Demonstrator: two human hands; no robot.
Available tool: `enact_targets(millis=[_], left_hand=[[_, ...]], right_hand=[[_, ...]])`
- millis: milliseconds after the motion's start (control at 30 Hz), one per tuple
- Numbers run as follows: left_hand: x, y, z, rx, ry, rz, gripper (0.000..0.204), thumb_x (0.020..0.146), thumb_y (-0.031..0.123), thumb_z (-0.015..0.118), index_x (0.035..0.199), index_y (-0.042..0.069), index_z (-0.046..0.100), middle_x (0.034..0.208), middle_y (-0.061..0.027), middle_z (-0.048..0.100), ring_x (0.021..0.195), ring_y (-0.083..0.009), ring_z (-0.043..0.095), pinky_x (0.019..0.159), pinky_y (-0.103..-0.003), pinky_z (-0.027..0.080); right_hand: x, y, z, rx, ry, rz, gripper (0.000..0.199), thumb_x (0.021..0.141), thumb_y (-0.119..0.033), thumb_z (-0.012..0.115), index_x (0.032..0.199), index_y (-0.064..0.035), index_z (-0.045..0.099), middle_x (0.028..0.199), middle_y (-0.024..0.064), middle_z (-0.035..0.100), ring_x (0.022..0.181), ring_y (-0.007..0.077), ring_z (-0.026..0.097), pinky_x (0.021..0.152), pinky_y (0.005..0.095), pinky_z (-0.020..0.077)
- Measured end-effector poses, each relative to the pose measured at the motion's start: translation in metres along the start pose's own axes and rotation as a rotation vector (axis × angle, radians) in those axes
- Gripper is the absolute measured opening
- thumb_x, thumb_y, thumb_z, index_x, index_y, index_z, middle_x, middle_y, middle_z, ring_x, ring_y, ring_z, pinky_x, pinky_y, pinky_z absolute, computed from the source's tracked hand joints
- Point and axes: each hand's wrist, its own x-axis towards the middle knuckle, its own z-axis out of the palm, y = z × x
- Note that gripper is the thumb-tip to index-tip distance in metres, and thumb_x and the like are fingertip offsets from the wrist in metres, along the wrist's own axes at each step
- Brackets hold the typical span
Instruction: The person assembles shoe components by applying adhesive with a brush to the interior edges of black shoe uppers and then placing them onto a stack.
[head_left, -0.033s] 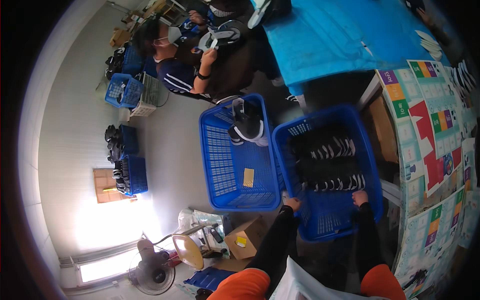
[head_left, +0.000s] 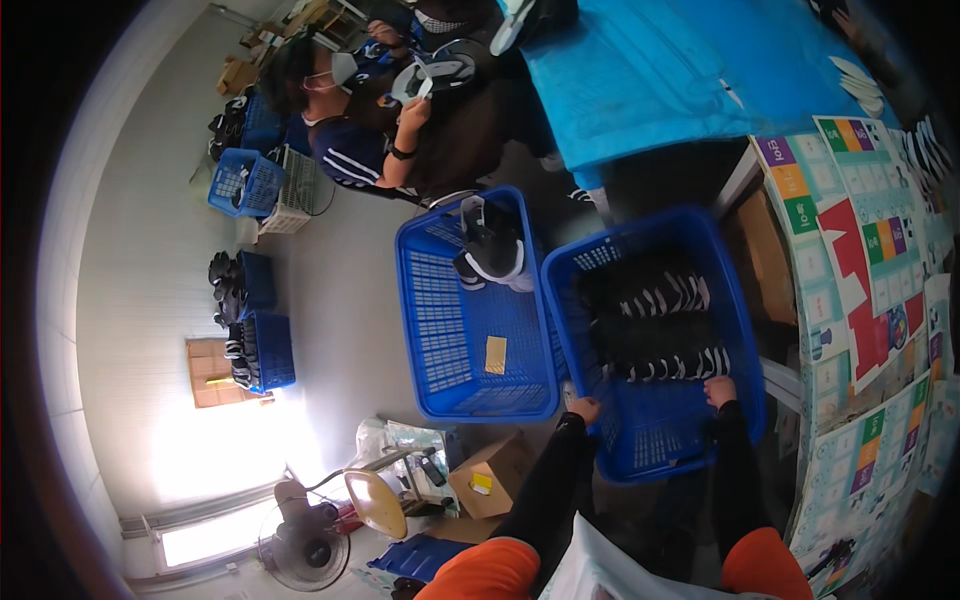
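Nothing has moved since the picture just before this one. Both hands are in the same spots, so the big blue basket (head_left: 742, 330) stays put and is held just as it was.

The left hand (head_left: 583, 408) is at the near left corner of the big blue basket. Its fingers are curled over the rim, gripping it. The right hand (head_left: 719, 389) is on the near rim too, a bit to the right. Its fingers are bent down over the edge and grip it (how tight, I cannot tell).

Inside the big blue basket lie rows of black shoes with white stripes (head_left: 660, 330). It sits on the floor, right in front of the person.

Touching its left side is a second blue basket (head_left: 440, 330). That one holds only a black shoe (head_left: 492, 245) and a small yellow card (head_left: 495, 354). Beyond the second basket, another person (head_left: 370, 130) sits holding a shoe.
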Motion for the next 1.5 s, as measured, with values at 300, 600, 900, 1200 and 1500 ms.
enact_targets(millis=[300,600,900,1200,1500], left_hand=[[0.009,0.056,0.038,-0.107,-0.171,-0.123,0.033,0.097,0.036,0.058,0.107,0.008,0.072,0.083,-0.004,0.07,0.07,-0.0172,0.066,0.062,-0.033,0.053],[0.024,0.066,0.065,-0.271,-0.105,-0.116,0.034,0.097,0.034,0.058,0.109,0.006,0.074,0.083,-0.0095,0.075,0.068,-0.021,0.07,0.064,-0.037,0.055],[0.008,0.089,0.045,-0.309,-0.046,-0.133,0.034,0.096,0.033,0.058,0.111,0.008,0.075,0.079,-0.0074,0.072,0.07,-0.0198,0.07,0.065,-0.034,0.054],[0.004,0.039,0.024,-0.063,-0.106,-0.042,0.036,0.099,0.037,0.058,0.109,0.005,0.07,0.084,-0.0058,0.072,0.068,-0.0189,0.066,0.061,-0.036,0.051],[-0.002,0.083,0.041,-0.29,-0.215,-0.061,0.035,0.097,0.036,0.059,0.106,0.006,0.074,0.08,-0.0055,0.073,0.07,-0.0194,0.069,0.065,-0.034,0.054]], right_hand=[[0.093,0.024,-0.048,-0.427,0.279,-0.219,0.019,0.089,-0.022,0.066,0.087,-0.0045,0.074,0.084,0.0192,0.073,0.083,0.0398,0.068,0.078,0.0498,0.0536],[0.098,0.052,-0.037,-0.41,0.185,-0.202,0.026,0.088,-0.025,0.068,0.077,-0.0023,0.072,0.075,0.0176,0.072,0.076,0.0377,0.07,0.071,0.0505,0.0547],[0.106,0.071,-0.028,-0.268,0.018,-0.165,0.02,0.087,-0.019,0.07,0.076,-0.0032,0.073,0.077,0.0158,0.073,0.073,0.0317,0.071,0.066,0.047,0.0549],[0.082,0.036,-0.014,-0.359,0.096,-0.134,0.018,0.087,-0.022,0.071,0.085,-0.004,0.071,0.083,0.0144,0.075,0.084,0.0347,0.071,0.077,0.0481,0.0557],[0.033,0.006,-0.051,-0.127,-0.069,-0.068,0.024,0.094,-0.022,0.063,0.081,-0.0032,0.071,0.079,0.0125,0.074,0.076,0.0286,0.072,0.07,0.045,0.0562]])
